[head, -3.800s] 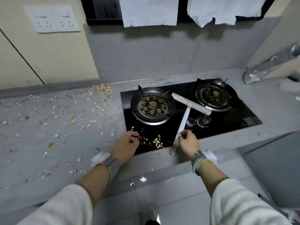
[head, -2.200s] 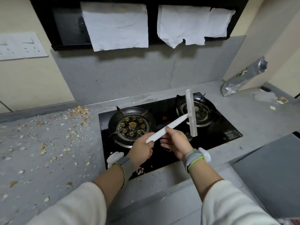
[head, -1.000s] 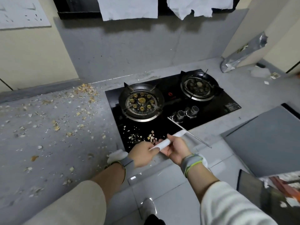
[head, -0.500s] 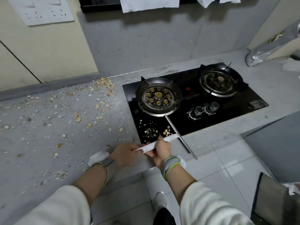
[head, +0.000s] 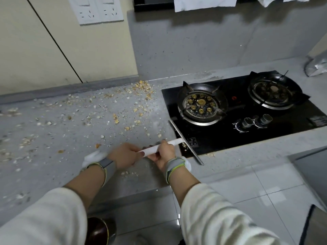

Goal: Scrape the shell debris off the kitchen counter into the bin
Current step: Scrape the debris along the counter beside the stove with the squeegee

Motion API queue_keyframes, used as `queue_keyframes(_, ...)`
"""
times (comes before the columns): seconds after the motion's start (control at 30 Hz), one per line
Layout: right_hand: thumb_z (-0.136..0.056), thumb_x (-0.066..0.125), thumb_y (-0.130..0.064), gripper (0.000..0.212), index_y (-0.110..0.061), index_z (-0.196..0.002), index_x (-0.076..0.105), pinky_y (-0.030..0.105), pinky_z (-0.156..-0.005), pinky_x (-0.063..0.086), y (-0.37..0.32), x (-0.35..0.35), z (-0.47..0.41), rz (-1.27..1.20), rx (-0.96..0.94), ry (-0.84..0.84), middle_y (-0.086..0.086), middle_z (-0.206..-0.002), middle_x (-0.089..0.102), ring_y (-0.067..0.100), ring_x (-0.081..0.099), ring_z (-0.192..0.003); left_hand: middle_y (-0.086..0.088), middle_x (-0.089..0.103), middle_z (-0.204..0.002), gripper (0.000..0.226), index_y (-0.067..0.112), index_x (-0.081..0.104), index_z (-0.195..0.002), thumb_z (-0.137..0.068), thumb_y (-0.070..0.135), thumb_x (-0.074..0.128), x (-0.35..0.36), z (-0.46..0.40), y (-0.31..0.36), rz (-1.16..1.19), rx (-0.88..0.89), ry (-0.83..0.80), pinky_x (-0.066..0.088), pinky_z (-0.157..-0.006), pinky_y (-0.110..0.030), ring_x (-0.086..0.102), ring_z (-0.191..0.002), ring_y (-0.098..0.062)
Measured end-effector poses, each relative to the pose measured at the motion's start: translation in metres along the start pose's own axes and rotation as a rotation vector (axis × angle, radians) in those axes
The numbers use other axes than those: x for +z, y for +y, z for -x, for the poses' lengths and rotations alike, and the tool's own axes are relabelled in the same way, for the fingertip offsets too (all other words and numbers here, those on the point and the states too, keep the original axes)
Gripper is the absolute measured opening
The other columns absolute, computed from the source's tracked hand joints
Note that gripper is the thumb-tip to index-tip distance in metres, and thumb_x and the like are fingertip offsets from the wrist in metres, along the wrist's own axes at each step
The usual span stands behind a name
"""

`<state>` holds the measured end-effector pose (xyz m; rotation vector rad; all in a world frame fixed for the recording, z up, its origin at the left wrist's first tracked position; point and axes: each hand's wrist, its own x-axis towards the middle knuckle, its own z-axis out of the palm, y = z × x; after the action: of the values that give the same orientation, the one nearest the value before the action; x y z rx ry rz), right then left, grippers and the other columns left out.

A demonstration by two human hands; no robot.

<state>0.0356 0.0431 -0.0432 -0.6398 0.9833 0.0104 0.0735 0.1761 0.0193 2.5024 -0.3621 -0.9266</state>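
Note:
Both my hands grip the white handle of a T-shaped scraper (head: 177,142). My left hand (head: 123,155) holds the handle's near end and my right hand (head: 163,152) holds it just behind the blade. The long blade (head: 185,141) lies along the left edge of the black gas hob (head: 221,137), running from near the left burner down past the counter's front edge. Shell debris (head: 106,112) is scattered over the grey counter (head: 53,161) to the left. A few bits lie on the hob's front left corner (head: 184,149) beside the blade.
The hob carries a left burner (head: 201,105), a right burner (head: 273,91) and two knobs (head: 256,120). A foil bag (head: 316,66) lies at the far right. A dark bin rim (head: 307,225) shows at the lower right over the tiled floor. Wall sockets (head: 96,9) are above.
I picked the scraper up off the hob with both hands, lowered it and swept its blade leftwards across the hob's front to the hob's left edge. The view has shifted left.

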Motion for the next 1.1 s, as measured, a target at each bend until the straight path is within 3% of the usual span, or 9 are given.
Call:
queue_keyframes(0.1,-0.104,0.037,-0.024,0.021,-0.005,-0.095,0.04,0.057,-0.073,0.055,0.006,0.022,0.003,0.034,0.045,-0.064,0.02,-0.077,0.057,0.036,0.064,-0.068,-0.006,0.071,-0.074,0.023,0.023,0.071,-0.09,-0.091,0.039,0.055,-0.011,0.007,-0.014,0.024,-0.024,0.048,0.042,-0.064,-0.027,0.06,-0.065,-0.019)
queue_keyframes(0.2,-0.103,0.04,-0.026,0.022,-0.004,-0.1,0.041,0.057,-0.072,0.057,0.008,0.035,0.009,0.029,0.054,-0.099,0.017,-0.073,0.057,0.035,0.065,-0.068,-0.012,0.074,-0.082,0.029,0.02,0.074,-0.091,-0.091,0.041,0.055,-0.023,0.013,-0.02,0.033,-0.019,0.104,0.044,-0.064,-0.026,0.067,-0.073,-0.025)
queue_keyframes(0.37,-0.102,0.043,-0.025,0.021,-0.005,-0.097,0.042,0.058,-0.074,0.057,-0.009,0.017,0.015,0.008,-0.019,-0.083,0.015,-0.068,0.056,0.032,0.065,-0.056,-0.004,0.069,-0.068,0.028,0.022,0.073,-0.084,-0.089,0.042,0.054,-0.018,0.014,-0.004,0.068,0.037,0.061,0.042,-0.059,-0.024,0.059,-0.06,-0.017)
queue_keyframes(0.47,-0.101,0.045,-0.026,0.022,-0.004,-0.098,0.044,0.052,-0.062,0.06,-0.027,-0.014,0.015,0.0,-0.058,-0.01,0.015,-0.068,0.057,0.032,0.065,-0.058,0.004,0.058,-0.053,0.03,0.021,0.066,-0.069,-0.084,0.045,0.056,0.007,0.003,0.016,0.09,0.068,0.02,0.04,-0.055,-0.022,0.055,-0.053,-0.015)
queue_keyframes(0.57,-0.1,0.047,-0.025,0.022,-0.007,-0.088,0.049,0.036,-0.044,0.057,-0.032,-0.041,0.014,0.021,-0.088,0.045,0.013,-0.062,0.059,0.024,0.065,-0.046,0.0,0.06,-0.058,0.019,0.02,0.07,-0.098,-0.092,0.033,0.057,0.035,-0.003,0.033,0.106,0.054,-0.108,0.039,-0.047,-0.019,0.053,-0.044,-0.011)
queue_keyframes(0.73,-0.1,0.044,-0.028,0.022,-0.009,-0.091,0.049,0.05,-0.065,0.058,-0.001,-0.031,0.006,0.09,-0.078,0.039,0.012,-0.062,0.064,0.031,0.067,-0.065,-0.007,0.066,-0.12,0.036,0.017,0.063,-0.124,-0.097,0.034,0.048,0.042,-0.003,0.012,-0.071,-0.001,0.035,0.042,-0.09,-0.03,0.06,-0.108,-0.025)
queue_keyframes(0.8,-0.101,0.042,-0.029,0.021,-0.01,-0.091,0.045,0.053,-0.069,0.057,0.01,-0.009,0.004,0.119,-0.042,-0.01,0.011,-0.061,0.063,0.032,0.067,-0.069,-0.008,0.069,-0.108,0.036,0.015,0.065,-0.123,-0.095,0.034,0.051,0.03,-0.002,-0.009,-0.005,-0.096,0.105,0.046,-0.09,-0.032,0.063,-0.096,-0.023)
queue_keyframes(0.9,-0.102,0.041,-0.028,0.022,-0.01,-0.09,0.044,0.059,-0.078,0.056,0.02,0.029,0.008,0.173,0.007,-0.082,0.015,-0.074,0.061,0.032,0.066,-0.073,0.001,0.06,-0.065,0.028,0.012,0.07,-0.096,-0.094,0.033,0.052,0.002,0.006,-0.037,0.041,-0.092,0.133,0.041,-0.06,-0.024,0.053,-0.058,-0.011)
queue_keyframes(1.1,-0.103,0.039,-0.029,0.023,-0.008,-0.093,0.041,0.049,-0.058,0.06,0.026,0.04,0.026,0.104,-0.038,-0.128,0.014,-0.065,0.063,0.026,0.069,-0.054,0.001,0.058,-0.066,0.024,0.017,0.068,-0.09,-0.094,0.035,0.053,-0.024,0.017,-0.054,0.037,0.022,0.089,0.036,-0.057,-0.024,0.05,-0.057,-0.011)
